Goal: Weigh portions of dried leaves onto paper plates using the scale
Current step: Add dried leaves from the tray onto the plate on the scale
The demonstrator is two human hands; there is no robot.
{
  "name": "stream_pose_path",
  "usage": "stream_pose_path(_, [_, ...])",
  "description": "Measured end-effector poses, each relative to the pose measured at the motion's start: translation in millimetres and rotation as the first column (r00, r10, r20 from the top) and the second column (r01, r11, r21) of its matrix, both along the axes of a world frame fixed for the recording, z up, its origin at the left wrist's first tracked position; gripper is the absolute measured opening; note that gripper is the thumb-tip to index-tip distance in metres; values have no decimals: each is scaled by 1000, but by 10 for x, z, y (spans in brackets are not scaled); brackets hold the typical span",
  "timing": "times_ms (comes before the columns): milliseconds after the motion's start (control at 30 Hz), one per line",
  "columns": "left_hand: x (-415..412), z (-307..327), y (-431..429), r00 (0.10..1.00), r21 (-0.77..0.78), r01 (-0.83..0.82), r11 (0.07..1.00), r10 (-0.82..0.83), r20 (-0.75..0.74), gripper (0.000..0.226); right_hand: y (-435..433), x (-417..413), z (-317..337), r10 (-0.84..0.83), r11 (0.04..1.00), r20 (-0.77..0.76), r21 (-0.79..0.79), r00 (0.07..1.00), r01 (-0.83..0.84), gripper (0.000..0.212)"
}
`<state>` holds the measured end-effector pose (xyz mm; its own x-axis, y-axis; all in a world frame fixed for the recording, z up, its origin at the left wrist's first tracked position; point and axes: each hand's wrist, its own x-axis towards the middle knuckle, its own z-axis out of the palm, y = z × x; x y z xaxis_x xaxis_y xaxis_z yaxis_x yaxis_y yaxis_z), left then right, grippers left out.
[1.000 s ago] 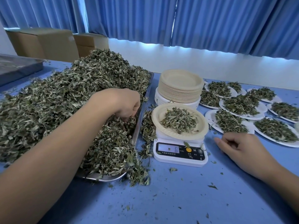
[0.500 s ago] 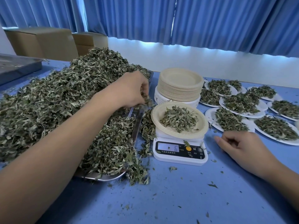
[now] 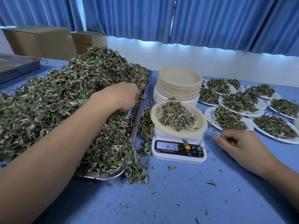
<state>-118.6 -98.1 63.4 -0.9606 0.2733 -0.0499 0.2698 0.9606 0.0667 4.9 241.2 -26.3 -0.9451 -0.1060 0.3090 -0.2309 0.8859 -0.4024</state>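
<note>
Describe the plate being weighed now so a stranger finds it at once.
Find the metal tray heaped with leaves. Right of it stands a white scale with a beige plate on top. The other filled plates are white and lie on the table.

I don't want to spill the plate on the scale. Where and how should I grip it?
Take the plate by its bare right rim, coming from the right, where the right hand lies. The leaves heap mid-plate, leaving that rim clear, and it juts past the scale, so fingers probably fit underneath.
</note>
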Motion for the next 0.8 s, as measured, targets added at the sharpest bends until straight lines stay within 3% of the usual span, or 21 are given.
stream_pose_path(133, [7, -22, -69, 972, -221, 96, 971, -43, 232, 31, 2, 1, -7, -4, 1000, -16, 1, 1000, 4, 50])
stream_pose_path(267, [6, -70, -62, 946, -197, 105, 975, -37, 322, 22, -2, -2, -8, -5, 1000, -16, 4, 1000, 5, 50])
stream_pose_path(600, [0, -79, -32, 962, -109, 82, 991, -50, 267, 7, 14, 4, -17, -5, 1000, -11, 5, 1000, 5, 50])
stream_pose_path(800, [-24, -98, 1, 959, -64, 106, 992, -85, 271, 12, 20, -7, -22, 4, 1000, -18, -3, 1000, -4, 50])
